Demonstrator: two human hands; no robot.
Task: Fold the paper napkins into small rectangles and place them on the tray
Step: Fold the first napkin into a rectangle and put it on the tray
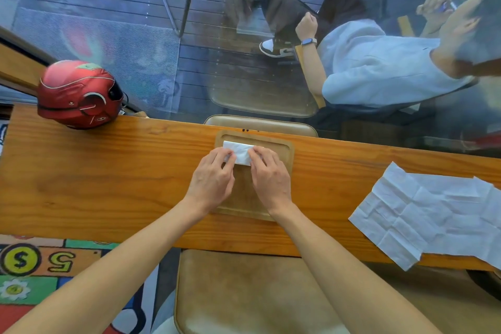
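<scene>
A wooden tray lies on the wooden counter straight ahead of me. A white folded napkin, a small rectangle, rests on the tray's far half. My left hand pinches its left end and my right hand pinches its right end, fingertips on the paper. Both hands cover the tray's middle and part of the napkin. Unfolded creased napkins lie spread flat on the counter to the right, overhanging its near edge.
A red helmet sits at the counter's far left edge. Behind the counter is a glass pane, with a seated person beyond it. A tan chair seat is below me, and a colourful rug lies at lower left.
</scene>
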